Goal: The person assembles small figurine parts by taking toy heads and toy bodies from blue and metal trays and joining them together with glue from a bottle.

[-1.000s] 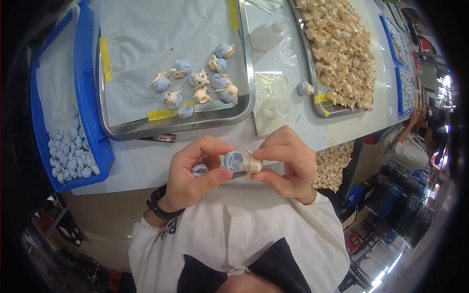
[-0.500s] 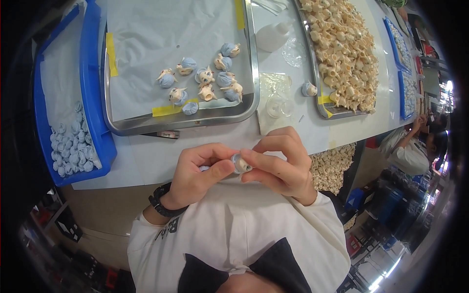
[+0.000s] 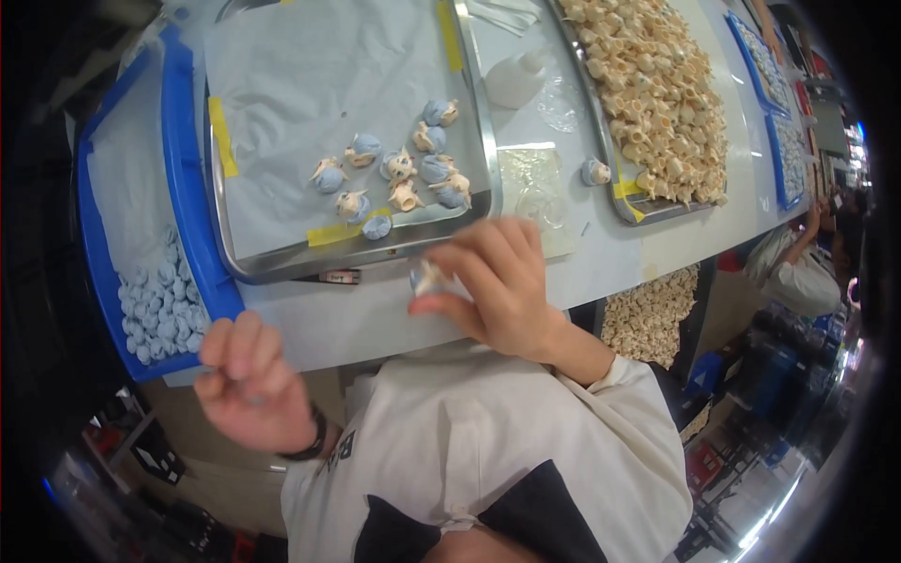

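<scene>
My right hand [image 3: 502,291] pinches a small doll head [image 3: 427,280] with blue hair and a pale face between thumb and fingers, just in front of the metal tray [image 3: 375,246]. Out to the left, my left hand [image 3: 251,385] is blurred by motion, its fingers curled in beside the near corner of the blue bin [image 3: 218,310]. A hint of pale blue shows in that hand, too smeared to name. On the tray's white sheet lie several blue-haired doll heads [image 3: 401,166] and one loose blue hair piece [image 3: 376,227].
Small blue hair pieces [image 3: 160,314] fill the bin's near end. At right stands a tray piled with pale doll-head parts [image 3: 657,103]; one doll head [image 3: 595,171] sits beside it. Between the trays are a white bottle [image 3: 516,80] and clear plastic dishes [image 3: 544,206]. Another person [image 3: 786,258] works far right.
My hands have parted. The left hand has swung left and down toward the blue bin, while the right has moved slightly left and up with the doll head.
</scene>
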The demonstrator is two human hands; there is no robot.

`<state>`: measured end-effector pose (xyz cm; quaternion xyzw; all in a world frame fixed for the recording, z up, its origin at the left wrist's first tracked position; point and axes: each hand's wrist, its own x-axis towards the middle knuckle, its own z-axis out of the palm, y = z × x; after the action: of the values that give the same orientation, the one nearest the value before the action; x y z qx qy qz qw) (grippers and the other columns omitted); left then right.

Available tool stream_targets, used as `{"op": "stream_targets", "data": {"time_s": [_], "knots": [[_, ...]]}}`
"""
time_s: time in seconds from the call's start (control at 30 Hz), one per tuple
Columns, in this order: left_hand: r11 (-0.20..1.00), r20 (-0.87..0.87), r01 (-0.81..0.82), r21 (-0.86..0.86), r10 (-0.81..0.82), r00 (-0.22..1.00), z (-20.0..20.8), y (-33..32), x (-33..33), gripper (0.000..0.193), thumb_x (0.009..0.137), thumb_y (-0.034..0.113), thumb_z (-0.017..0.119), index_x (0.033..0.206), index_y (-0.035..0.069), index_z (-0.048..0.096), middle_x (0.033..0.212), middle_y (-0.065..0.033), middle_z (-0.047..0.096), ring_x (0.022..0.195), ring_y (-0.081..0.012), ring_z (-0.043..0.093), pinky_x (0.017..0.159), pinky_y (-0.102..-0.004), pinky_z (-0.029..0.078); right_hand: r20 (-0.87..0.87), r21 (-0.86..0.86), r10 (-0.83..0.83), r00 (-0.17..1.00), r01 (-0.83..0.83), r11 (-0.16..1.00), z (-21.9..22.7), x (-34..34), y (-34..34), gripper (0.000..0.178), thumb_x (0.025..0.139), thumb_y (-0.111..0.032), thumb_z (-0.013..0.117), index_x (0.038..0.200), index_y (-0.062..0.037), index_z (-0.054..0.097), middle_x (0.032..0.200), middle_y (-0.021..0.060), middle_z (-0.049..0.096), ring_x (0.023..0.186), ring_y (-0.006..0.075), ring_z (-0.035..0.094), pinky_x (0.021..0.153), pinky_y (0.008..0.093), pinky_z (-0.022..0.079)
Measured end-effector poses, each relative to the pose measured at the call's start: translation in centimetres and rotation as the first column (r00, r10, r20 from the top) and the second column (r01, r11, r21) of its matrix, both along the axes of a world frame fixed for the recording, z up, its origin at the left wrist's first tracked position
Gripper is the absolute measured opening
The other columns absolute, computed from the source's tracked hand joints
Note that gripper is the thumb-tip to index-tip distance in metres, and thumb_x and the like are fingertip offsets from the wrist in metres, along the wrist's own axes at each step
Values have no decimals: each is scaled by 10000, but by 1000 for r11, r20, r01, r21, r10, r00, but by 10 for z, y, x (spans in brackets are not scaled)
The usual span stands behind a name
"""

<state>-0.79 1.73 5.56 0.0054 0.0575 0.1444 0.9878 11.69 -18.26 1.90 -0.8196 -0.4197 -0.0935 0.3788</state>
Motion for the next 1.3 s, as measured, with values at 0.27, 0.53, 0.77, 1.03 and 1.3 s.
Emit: {"op": "stream_targets", "data": {"time_s": [0.27, 0.53, 0.77, 1.03, 1.3], "knots": [[859, -142, 505, -89, -512, 847, -14, -23, 23, 128, 903, 157, 443, 958, 42, 436, 830, -121, 479, 525, -109, 381, 452, -198, 338, 10, -240, -163, 987, 161, 957, -6, 12, 19, 414, 647, -243, 714, 1004, -92, 569, 947, 24, 512, 877, 217, 458, 764, 356, 313], [67, -355, 350, 934, 248, 901, -26, -19, 35, 166, 857, 174, 573, 856, 12, 536, 655, -39, 508, 506, -54, 415, 433, -195, 304, 62, -173, -99, 993, 109, 979, 2, 9, 9, 322, 675, -189, 691, 960, -78, 590, 953, 37, 509, 864, 209, 463, 733, 354, 322], [-650, -175, 502, 571, 501, 848, -34, -29, 76, 260, 670, 238, 750, 806, 77, 600, 689, -51, 585, 512, -215, 544, 479, -317, 414, 137, -388, -201, 970, 239, 890, 12, 39, 43, 62, 744, -128, 636, 789, -95, 610, 783, 25, 493, 774, 217, 462, 666, 344, 329], [-671, -222, 518, 530, 480, 849, -31, -26, 82, 201, 677, 206, 734, 765, 61, 626, 595, -79, 529, 500, -222, 498, 474, -337, 377, 77, -546, -99, 992, 125, 828, 15, 43, 47, 47, 738, -132, 633, 744, -86, 640, 804, 39, 497, 800, 225, 462, 689, 341, 343], [-543, -141, 447, 711, 512, 847, -36, -20, 72, 244, 627, 91, 742, 836, 62, 618, 604, -44, 507, 484, -155, 472, 439, -279, 352, -59, -67, -93, 994, 89, 994, 13, 47, 44, 55, 701, -68, 667, 749, -60, 642, 768, 56, 494, 736, 194, 475, 647, 313, 354]]}}
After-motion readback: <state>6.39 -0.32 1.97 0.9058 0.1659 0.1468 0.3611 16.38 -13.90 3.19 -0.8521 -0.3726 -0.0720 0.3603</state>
